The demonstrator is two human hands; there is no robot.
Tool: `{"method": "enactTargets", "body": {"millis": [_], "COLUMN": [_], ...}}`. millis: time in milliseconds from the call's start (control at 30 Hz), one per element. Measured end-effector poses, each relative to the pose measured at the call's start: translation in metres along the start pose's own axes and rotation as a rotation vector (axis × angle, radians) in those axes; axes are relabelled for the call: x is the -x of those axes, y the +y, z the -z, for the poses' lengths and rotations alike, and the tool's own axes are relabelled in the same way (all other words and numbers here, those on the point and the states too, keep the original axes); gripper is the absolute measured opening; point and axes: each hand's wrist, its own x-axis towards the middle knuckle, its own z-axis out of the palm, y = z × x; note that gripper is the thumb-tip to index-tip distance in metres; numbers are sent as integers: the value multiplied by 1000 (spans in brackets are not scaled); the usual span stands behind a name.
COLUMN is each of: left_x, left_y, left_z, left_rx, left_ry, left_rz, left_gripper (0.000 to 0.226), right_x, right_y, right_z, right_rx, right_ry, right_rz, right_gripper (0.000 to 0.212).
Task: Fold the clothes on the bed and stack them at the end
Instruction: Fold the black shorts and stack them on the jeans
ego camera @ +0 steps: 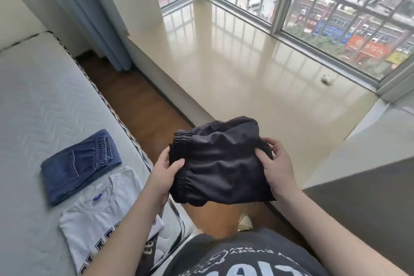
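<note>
Head view: folded black shorts (220, 161) between both hands' fingers (263, 154), off the bed (33, 96).

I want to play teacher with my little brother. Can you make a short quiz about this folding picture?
1. True or false: the folded blue denim shorts lie on the white quilted mattress.
2. Which hands hold the black elastic-waist shorts? A) left hand only B) both, with the right hand C) neither
3. Fill in: the folded white printed T-shirt lies ____ the denim shorts, not on them.

Key: 1 true; 2 B; 3 beside.
</note>
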Motion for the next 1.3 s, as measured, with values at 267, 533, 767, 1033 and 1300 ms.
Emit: {"method": "enactTargets", "body": {"millis": [267, 533, 767, 1033, 1300], "left_x": [-22, -38, -50, -47, -70], "left_y": [27, 27, 51, 66, 70], "left_z": [23, 105, 194, 277, 343], "left_rx": [55, 26, 22, 43, 103], "left_ry": [298, 529, 664, 781, 881], "left_rz": [-54, -50, -58, -19, 71], "left_gripper": [37, 59, 54, 52, 50], "right_x": [-90, -137, -156, -165, -191], "right_y": [-35, -43, -59, -79, -76], "right_z": [-71, -189, -301, -402, -509], "right_rx": [64, 186, 248, 323, 330], "right_ry": [-274, -522, -700, -937, -1122], "right_rz": [14, 79, 45, -64, -225], "right_gripper": [19, 21, 15, 13, 16]}}
